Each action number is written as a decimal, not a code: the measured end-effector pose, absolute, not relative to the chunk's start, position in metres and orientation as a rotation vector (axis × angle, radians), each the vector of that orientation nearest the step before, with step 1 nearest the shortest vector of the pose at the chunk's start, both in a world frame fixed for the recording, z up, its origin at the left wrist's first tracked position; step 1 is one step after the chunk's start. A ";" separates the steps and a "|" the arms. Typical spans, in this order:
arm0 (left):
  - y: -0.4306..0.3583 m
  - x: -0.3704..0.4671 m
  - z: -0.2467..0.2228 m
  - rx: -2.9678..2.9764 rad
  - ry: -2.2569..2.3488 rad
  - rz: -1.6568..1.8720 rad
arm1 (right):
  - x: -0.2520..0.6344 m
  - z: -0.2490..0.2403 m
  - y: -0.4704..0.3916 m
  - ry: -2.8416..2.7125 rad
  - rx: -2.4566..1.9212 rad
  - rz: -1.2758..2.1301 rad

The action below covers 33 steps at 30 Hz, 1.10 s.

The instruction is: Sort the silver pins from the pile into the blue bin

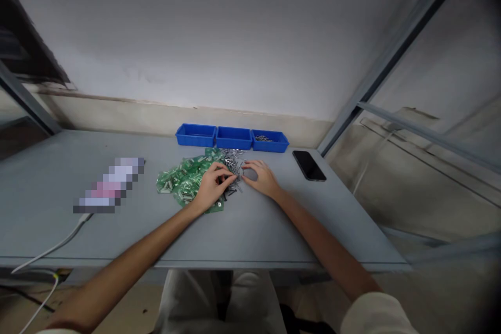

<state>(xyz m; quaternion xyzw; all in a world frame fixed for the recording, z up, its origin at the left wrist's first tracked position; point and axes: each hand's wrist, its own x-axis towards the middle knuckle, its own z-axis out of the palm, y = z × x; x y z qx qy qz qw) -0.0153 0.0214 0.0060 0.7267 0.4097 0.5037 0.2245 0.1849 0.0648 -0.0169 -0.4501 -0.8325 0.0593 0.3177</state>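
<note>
Grey table [274,229], blue trays [232,137], phone [309,165], cable [50,248]

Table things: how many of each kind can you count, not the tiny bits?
Blue trays: 3
Phone: 1
Green pile: 1
Metal pile: 1
Hands: 2
Total: 8

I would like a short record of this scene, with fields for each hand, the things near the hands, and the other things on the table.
left hand: rests on the pile of green bags, fingertips at the small metal parts
right hand: flat on the table, fingers at the same metal parts
grip: cannot tell for either hand
behind the hands: three blue trays in a row; the right one holds a few metal parts
right side: black phone, lying flat
left side: white cable
</note>
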 end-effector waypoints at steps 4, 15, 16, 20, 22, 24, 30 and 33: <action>0.023 -0.016 0.003 2.017 1.136 1.388 | 0.185 -0.020 0.066 -2.221 -1.201 0.189; 0.024 -0.016 0.002 2.043 1.142 1.414 | 0.187 -0.023 0.069 -2.209 -1.095 0.198; 0.024 -0.016 0.002 2.042 1.143 1.416 | 0.187 -0.024 0.069 -2.187 -1.086 0.203; 0.024 -0.016 0.003 2.017 1.174 1.422 | 0.186 -0.026 0.069 -2.106 -1.120 0.234; 0.024 -0.017 0.003 2.007 1.191 1.420 | 0.186 -0.025 0.068 -2.099 -1.118 0.256; 0.024 -0.017 0.003 2.003 1.189 1.408 | 0.186 -0.025 0.067 -2.093 -1.097 0.285; 0.022 -0.014 0.005 1.945 1.137 1.429 | 0.186 -0.023 0.066 -2.091 -1.050 0.313; 0.020 -0.013 0.007 1.929 1.140 1.416 | 0.186 -0.023 0.066 -2.110 -1.048 0.306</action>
